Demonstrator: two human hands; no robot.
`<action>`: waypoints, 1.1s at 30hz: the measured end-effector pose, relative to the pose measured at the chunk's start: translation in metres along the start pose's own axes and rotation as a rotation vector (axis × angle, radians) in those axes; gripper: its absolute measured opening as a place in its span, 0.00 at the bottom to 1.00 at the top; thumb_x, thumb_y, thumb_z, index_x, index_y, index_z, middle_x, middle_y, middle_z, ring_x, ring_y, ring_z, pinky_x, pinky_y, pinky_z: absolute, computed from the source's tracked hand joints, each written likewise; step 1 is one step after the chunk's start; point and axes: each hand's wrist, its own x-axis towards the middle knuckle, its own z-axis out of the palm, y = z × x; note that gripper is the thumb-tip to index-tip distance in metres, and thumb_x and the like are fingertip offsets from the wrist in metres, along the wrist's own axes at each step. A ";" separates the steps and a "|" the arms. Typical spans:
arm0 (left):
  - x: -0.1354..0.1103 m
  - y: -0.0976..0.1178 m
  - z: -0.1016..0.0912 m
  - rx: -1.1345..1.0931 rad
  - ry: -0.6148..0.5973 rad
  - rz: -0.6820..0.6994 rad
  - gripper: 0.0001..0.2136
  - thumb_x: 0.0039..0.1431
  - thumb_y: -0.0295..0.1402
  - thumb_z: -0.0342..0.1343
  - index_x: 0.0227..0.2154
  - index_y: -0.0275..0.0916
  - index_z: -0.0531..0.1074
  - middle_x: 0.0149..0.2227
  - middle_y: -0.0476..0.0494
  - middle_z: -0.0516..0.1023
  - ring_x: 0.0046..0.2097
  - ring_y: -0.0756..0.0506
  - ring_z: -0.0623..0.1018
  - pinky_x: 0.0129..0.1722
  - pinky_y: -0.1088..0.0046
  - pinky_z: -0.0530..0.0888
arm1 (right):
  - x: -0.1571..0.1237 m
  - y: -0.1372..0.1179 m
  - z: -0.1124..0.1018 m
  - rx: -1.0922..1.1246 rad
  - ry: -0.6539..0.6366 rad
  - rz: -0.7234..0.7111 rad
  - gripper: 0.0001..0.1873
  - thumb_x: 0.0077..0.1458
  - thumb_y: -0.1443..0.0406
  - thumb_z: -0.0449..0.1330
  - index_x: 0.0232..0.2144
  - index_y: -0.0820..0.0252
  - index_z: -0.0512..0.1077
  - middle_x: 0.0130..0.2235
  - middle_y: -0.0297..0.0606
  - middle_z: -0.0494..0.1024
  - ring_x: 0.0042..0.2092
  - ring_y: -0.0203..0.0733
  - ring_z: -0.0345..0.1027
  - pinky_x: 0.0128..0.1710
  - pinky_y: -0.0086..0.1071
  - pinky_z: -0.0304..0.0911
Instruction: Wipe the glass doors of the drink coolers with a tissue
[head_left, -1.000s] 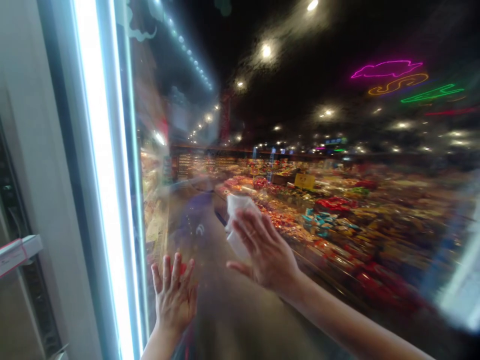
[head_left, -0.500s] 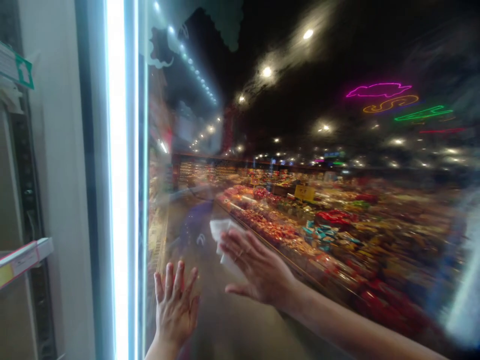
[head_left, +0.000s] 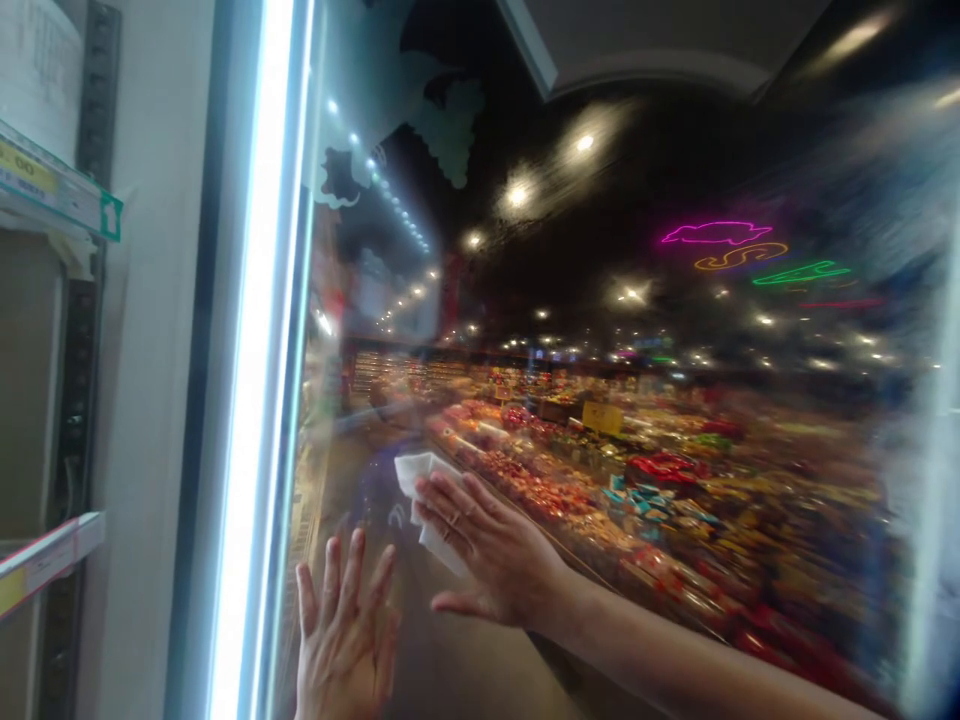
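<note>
My right hand point(head_left: 487, 550) lies flat over a white cloth point(head_left: 415, 470), pressing it to a glass door point(head_left: 465, 660). The cloth is folded and sticks out past the fingertips; part of it is hidden under the palm. My left hand point(head_left: 349, 625), lower and further left, is spread with fingers up and holds nothing. It seems to rest against the same glass, near the bright light strip. Smeary streaks show on the upper right of the pane.
A glowing vertical light strip point(head_left: 251, 360) runs along the door's left side. Left of it, shelf edges with price labels point(head_left: 52, 565) jut out. Seen through or in the glass are heaped packaged goods point(head_left: 555, 490), an aisle, ceiling lights and neon shapes point(head_left: 716, 233).
My view has tilted upward and shifted, so the frame and shelf sit further right and lower. My right hand with the cloth has slid slightly left. My left hand stays spread, lower in view.
</note>
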 end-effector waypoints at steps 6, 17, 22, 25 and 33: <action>0.059 -0.003 -0.005 -0.017 0.022 -0.015 0.37 0.65 0.28 0.55 0.73 0.51 0.47 0.77 0.44 0.43 0.77 0.36 0.40 0.74 0.43 0.39 | 0.044 0.104 -0.040 -0.006 0.105 0.296 0.58 0.63 0.39 0.51 0.74 0.69 0.29 0.75 0.55 0.40 0.76 0.62 0.33 0.74 0.59 0.42; 0.074 0.002 -0.004 -0.043 0.026 -0.048 0.39 0.66 0.30 0.56 0.73 0.51 0.43 0.77 0.41 0.40 0.76 0.32 0.38 0.72 0.36 0.38 | 0.038 0.067 -0.027 0.043 -0.020 0.040 0.59 0.60 0.33 0.47 0.74 0.70 0.40 0.75 0.51 0.45 0.77 0.55 0.34 0.75 0.51 0.43; 0.076 0.001 -0.006 -0.047 0.027 -0.037 0.39 0.65 0.29 0.56 0.73 0.50 0.43 0.77 0.41 0.39 0.76 0.32 0.37 0.72 0.36 0.39 | 0.065 0.143 -0.058 -0.045 0.060 0.297 0.57 0.62 0.35 0.46 0.74 0.73 0.37 0.75 0.58 0.41 0.76 0.60 0.30 0.75 0.58 0.38; 0.076 0.002 -0.006 -0.067 0.032 -0.043 0.39 0.65 0.29 0.56 0.73 0.52 0.44 0.77 0.41 0.39 0.76 0.32 0.38 0.72 0.35 0.40 | 0.066 0.131 -0.054 -0.020 0.073 0.291 0.60 0.60 0.34 0.47 0.74 0.71 0.33 0.75 0.58 0.39 0.76 0.60 0.27 0.75 0.58 0.36; 0.096 -0.001 -0.010 -0.064 0.059 -0.026 0.38 0.66 0.31 0.55 0.73 0.54 0.44 0.77 0.42 0.41 0.76 0.32 0.38 0.72 0.34 0.40 | 0.066 0.092 -0.032 0.108 -0.012 -0.052 0.59 0.59 0.32 0.47 0.74 0.70 0.41 0.75 0.51 0.45 0.77 0.55 0.32 0.76 0.53 0.38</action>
